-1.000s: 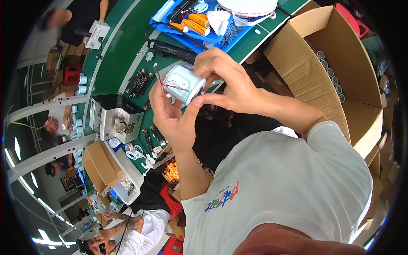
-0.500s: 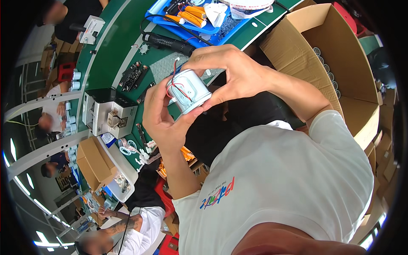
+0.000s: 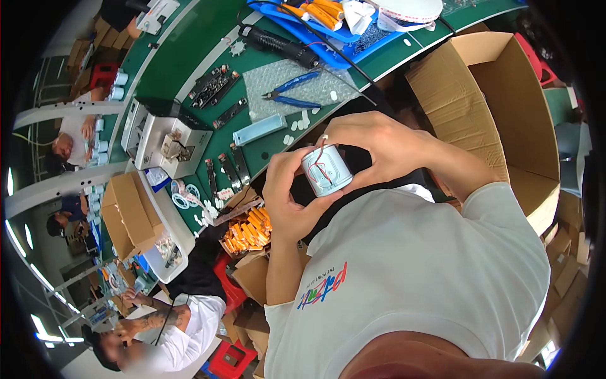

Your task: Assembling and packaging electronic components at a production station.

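The left grip (image 3: 291,201) and right grip (image 3: 375,142) are closed together on a pale blue cylindrical housing (image 3: 339,172), held between their fingers, red wires (image 3: 320,165) showing. Beyond them on the green bench (image 3: 159,76) lie a pale bar (image 3: 259,129) and blue-handled cutters (image 3: 298,101). Orange cylinders (image 3: 249,234) sit left of the left grip, an open cardboard box (image 3: 524,107) right of the right.

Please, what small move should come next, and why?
I would perhaps fold the red wires aside with the right hand, while the left hand holds the pale-blue cylindrical housing: the wires lie across it, and their white plug sticks out past its edge.
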Motion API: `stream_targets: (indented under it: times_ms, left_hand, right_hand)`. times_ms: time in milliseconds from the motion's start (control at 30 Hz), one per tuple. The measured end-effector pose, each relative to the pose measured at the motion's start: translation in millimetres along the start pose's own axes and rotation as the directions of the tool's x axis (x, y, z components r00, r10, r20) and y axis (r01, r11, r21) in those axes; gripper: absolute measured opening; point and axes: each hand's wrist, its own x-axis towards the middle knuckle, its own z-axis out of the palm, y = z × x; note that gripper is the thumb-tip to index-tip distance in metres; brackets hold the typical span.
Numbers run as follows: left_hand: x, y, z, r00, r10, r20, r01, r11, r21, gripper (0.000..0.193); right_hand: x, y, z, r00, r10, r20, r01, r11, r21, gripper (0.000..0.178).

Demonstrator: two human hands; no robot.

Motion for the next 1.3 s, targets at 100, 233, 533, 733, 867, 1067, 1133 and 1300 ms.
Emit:
stream_targets:
  times_ms: [100,233,533,733,867,1067,1133,1300]
  left_hand:
    - [-21,-4,-1,0.999,0.002,-0.032,-0.001,1.000,0.031,0.079]
    - [-27,2,-10,0.989,-0.085,-0.121,0.065,0.984,-0.163,0.080]
    - [-37,-5,-5,0.857,-0.256,-0.446,0.011,0.876,-0.482,0.079]
    - [-36,-28,-54,0.759,-0.353,-0.547,0.111,0.899,-0.425,0.067]
    - [-31,-38,-78,0.748,-0.311,-0.586,0.111,0.929,-0.352,0.062]
    - [-20,-38,-95,0.769,-0.234,-0.595,0.106,0.965,-0.242,0.058]
    - [-15,-34,-95,0.774,-0.229,-0.590,0.115,0.968,-0.224,0.057]
    - [28,-39,-82,0.895,-0.198,-0.400,0.189,0.980,-0.063,0.054]
  right_hand:
    - [-4,-4,18,0.999,0.041,-0.016,-0.039,0.996,0.082,0.054]
    - [9,-5,31,0.995,0.099,0.032,-0.102,0.989,0.105,0.062]
    - [59,-20,75,0.986,0.013,-0.164,-0.068,0.941,-0.333,0.059]
    - [92,4,60,0.987,-0.115,-0.116,0.039,0.858,-0.512,0.049]
    - [105,45,50,0.998,-0.061,-0.021,0.033,0.766,-0.642,0.044]
    - [110,39,30,0.971,0.223,-0.087,-0.236,0.836,-0.495,0.039]
    - [108,32,10,0.960,0.231,-0.160,-0.277,0.882,-0.382,0.041]
    - [108,36,-24,0.874,0.344,-0.344,-0.259,0.928,0.268,0.020]
